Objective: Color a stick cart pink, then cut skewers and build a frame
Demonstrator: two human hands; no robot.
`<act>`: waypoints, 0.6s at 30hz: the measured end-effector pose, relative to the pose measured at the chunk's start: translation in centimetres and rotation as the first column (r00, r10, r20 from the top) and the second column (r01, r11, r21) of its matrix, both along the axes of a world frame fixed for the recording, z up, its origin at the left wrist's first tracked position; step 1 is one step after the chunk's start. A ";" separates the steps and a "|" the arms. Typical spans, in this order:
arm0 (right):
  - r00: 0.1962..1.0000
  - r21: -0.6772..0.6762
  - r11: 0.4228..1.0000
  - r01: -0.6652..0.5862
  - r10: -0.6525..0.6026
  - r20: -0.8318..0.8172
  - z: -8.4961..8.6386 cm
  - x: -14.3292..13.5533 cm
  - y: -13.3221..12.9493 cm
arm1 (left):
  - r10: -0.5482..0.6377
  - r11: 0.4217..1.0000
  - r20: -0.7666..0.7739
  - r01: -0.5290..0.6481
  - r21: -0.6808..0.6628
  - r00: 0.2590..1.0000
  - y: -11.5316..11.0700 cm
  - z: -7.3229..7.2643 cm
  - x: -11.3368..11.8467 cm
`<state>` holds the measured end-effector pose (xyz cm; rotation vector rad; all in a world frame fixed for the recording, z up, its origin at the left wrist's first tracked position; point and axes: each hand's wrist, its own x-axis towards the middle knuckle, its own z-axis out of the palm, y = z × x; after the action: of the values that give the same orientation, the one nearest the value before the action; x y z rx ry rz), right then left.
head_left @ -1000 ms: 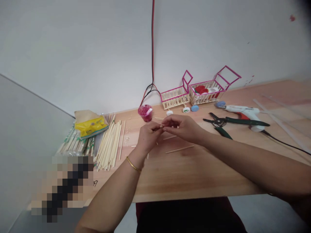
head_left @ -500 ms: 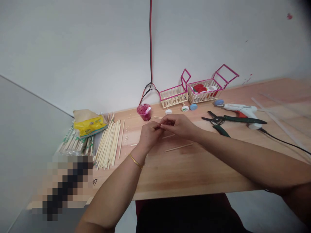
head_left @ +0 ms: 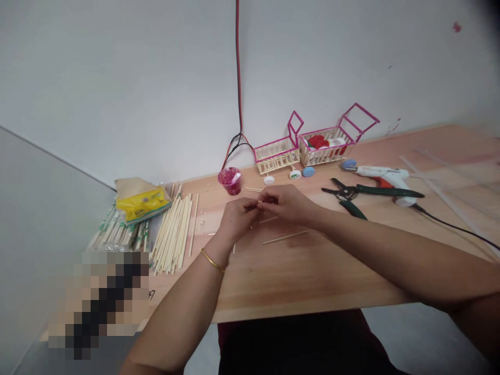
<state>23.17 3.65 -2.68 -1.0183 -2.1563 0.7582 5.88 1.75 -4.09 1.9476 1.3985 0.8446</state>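
My left hand [head_left: 239, 217] and my right hand [head_left: 285, 202] meet over the middle of the wooden table, fingertips pinched together. Something small and pale shows between the fingertips, too small to name. Under and beside the hands lie several cut sticks; one wooden stick [head_left: 285, 237] rests just in front of my right hand. Behind the hands stands a plastic cup [head_left: 230, 182] stained with magenta paint. Two small stick-built carts with magenta rims, the smaller cart [head_left: 276, 156] and the larger cart [head_left: 326, 147], stand by the wall.
A pile of wooden sticks [head_left: 172, 237] lies left, beside bagged sticks [head_left: 117, 229] under a yellow tissue pack [head_left: 144, 203]. At right are wire-stripping pliers [head_left: 385, 191], a glue gun [head_left: 390, 176] with its cord, and clear glue sticks [head_left: 437, 183]. A blue bottle cap [head_left: 308, 172] sits near the carts.
The view has shifted slightly. Both hands stay pinched together in nearly the same place, with only small finger movement.
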 end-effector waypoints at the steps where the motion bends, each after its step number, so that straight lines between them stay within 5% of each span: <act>1: 1.000 0.002 1.000 -0.005 0.005 0.000 0.0 0.0 0.0 | 0.005 1.000 0.008 -0.005 -0.001 1.000 0.0 0.0 0.0; 18: 1.000 0.049 0.999 -0.021 0.020 0.024 -0.4 0.2 0.4 | -0.015 1.000 0.080 0.015 -0.003 0.997 -0.4 -0.4 0.2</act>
<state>23.42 4.07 -3.04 -0.9860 -2.1980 0.7029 6.06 1.37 -4.53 1.8984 1.3365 0.9017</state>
